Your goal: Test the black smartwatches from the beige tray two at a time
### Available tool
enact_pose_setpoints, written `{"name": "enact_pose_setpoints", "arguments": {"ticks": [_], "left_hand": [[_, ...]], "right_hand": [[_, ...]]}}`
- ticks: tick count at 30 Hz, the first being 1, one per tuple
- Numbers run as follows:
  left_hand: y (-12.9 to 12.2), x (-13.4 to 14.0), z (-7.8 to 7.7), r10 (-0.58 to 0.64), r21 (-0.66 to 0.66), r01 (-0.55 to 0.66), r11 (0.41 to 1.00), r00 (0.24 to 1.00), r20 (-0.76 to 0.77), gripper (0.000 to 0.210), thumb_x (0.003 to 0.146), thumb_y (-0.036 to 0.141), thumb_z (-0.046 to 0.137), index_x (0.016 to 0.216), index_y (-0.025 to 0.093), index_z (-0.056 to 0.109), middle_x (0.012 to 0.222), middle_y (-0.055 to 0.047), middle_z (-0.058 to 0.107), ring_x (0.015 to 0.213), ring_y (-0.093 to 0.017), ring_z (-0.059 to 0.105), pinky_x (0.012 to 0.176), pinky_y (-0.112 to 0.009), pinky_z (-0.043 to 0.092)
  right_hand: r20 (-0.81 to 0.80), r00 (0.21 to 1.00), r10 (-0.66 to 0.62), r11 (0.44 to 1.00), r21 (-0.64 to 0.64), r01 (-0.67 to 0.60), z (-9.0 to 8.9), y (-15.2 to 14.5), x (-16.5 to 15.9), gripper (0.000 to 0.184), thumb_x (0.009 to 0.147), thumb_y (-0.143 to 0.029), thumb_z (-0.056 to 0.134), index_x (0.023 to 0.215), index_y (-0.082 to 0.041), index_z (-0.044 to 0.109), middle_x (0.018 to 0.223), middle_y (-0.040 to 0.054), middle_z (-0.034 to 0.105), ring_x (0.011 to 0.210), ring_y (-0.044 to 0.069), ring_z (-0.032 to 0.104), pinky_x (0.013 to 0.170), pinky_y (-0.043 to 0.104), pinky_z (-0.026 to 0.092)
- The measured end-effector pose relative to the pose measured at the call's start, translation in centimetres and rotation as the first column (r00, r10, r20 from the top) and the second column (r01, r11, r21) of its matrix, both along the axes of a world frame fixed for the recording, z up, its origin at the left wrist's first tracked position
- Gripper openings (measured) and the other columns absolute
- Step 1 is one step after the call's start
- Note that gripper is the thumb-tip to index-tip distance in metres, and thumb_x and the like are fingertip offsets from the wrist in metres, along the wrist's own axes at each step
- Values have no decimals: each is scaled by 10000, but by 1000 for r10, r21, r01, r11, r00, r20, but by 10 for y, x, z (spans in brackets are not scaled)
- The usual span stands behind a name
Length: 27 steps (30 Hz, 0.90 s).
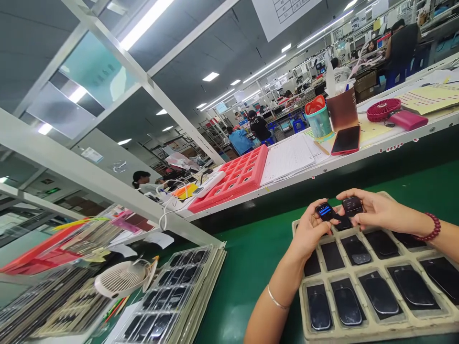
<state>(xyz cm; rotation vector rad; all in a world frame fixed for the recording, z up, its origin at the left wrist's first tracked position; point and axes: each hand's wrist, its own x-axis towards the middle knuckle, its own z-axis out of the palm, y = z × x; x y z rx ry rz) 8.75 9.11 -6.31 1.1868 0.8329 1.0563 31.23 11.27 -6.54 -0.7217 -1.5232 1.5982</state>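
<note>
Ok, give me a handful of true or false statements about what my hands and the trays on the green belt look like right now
1. The left hand holds a small black device with a lit blue screen. True.
2. The right hand holds a red phone. False: it holds a small dark device.
3. The beige pulp tray has only bare pockets. False: glossy black mouse-shaped parts fill them.
4. A dark red bead bracelet sits on the right wrist. True.
5. The red gridded tray lies on the green belt. False: it rests on the white shelf.

The hanging sheet (283, 12) shows "50" (rest illegible).
</note>
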Motion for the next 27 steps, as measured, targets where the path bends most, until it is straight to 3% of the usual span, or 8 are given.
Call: {"name": "enact_pose_setpoints", "arguments": {"ticks": [4, 12, 24, 27], "left_hand": [[-3, 0, 0, -3, 47, 7, 999, 998, -70, 537, 779, 297, 799, 1256, 168, 590, 1068, -113, 724, 771, -151, 708, 587, -200, 468], [-2, -1, 0, -13, 83, 22, 996, 994, -106, 550, 797, 385, 789, 1267, 166, 607, 1057, -121, 727, 768, -177, 712, 576, -217, 458], [-5, -1, 1, -20, 59, 29, 998, 990, -138, 457, 802, 316, 773, 1215, 165, 649, 1043, -109, 745, 759, -175, 714, 583, -214, 448], [-6, -1, 1, -17, 57, 25, 998, 991, -132, 470, 775, 250, 781, 1222, 189, 650, 1096, -98, 739, 799, -177, 720, 657, -243, 495]], "right_hand": [[112, 992, -57, 992, 120, 44, -3, -1, 0, 394, 801, -303, 774, 1153, -211, 623, 874, 17, 682, 597, 131, 580, 530, 264, 531], [120, 993, -20, 988, 155, 1, -5, -3, 2, 302, 867, -340, 731, 1130, -217, 651, 886, 25, 690, 654, 153, 622, 591, 278, 559], [151, 987, -51, 973, 231, 15, -2, -5, 0, 293, 872, -339, 693, 1133, -210, 665, 900, 46, 691, 731, 197, 640, 630, 311, 572], [162, 985, -59, 965, 261, 15, -1, -5, 0, 321, 841, -299, 708, 1149, -221, 663, 950, 54, 706, 809, 222, 655, 659, 312, 565]]}}
